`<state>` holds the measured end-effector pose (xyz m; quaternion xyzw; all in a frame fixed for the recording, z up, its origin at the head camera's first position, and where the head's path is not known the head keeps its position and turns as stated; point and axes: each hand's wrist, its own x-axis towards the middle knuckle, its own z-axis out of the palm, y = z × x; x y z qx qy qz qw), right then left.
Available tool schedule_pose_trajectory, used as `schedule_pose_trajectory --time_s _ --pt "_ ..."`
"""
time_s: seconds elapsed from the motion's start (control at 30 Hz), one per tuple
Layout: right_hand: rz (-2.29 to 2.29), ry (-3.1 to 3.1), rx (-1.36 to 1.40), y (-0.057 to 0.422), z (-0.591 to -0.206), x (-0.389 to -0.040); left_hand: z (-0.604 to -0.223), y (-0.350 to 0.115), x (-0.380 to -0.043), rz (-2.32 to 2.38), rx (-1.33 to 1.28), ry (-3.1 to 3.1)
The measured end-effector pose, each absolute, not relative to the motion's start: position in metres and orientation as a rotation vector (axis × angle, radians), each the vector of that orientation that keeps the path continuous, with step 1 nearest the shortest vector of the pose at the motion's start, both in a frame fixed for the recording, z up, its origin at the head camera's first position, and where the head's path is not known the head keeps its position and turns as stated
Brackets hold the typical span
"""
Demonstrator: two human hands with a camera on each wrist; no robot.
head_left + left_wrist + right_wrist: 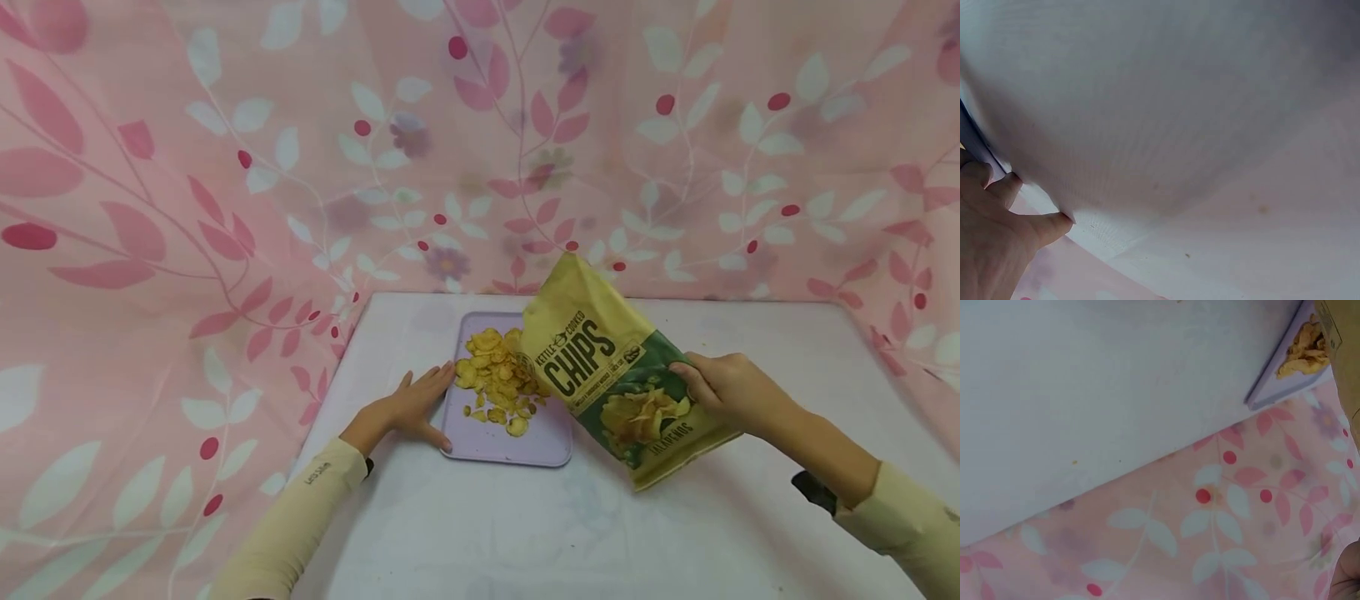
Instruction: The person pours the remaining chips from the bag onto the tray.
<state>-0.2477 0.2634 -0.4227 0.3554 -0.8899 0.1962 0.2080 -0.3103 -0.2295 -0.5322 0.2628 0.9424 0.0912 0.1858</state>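
My right hand (731, 392) grips a yellow and green bag of chips (577, 367) near its lower side, thumb on the printed front. Tilted, the bag leans left with its upper end over the right side of a lilac tray (510, 448). A heap of potato chips (495, 371), with smaller pieces below it, lies on the tray. At the tray's left edge, my left hand (416, 406) rests with fingers straight and spread, touching the rim. The bag's mouth is hidden behind its front. In the right wrist view the bag (1346, 353) shows only at the edge.
A white-covered table (465, 525) holds the tray, with a few small crumbs (1263, 209) scattered on it. Behind and at the sides hangs a pink curtain (480, 167) with a leaf pattern, close to the table's far edge.
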Motion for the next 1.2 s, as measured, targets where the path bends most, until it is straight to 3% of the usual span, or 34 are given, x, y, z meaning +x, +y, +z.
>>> schedule_pose_trajectory --time_s 1.2 --pt "0.633 -2.304 0.887 0.273 -0.44 -0.242 -0.535 -0.231 -0.308 0.286 0.722 2.651"
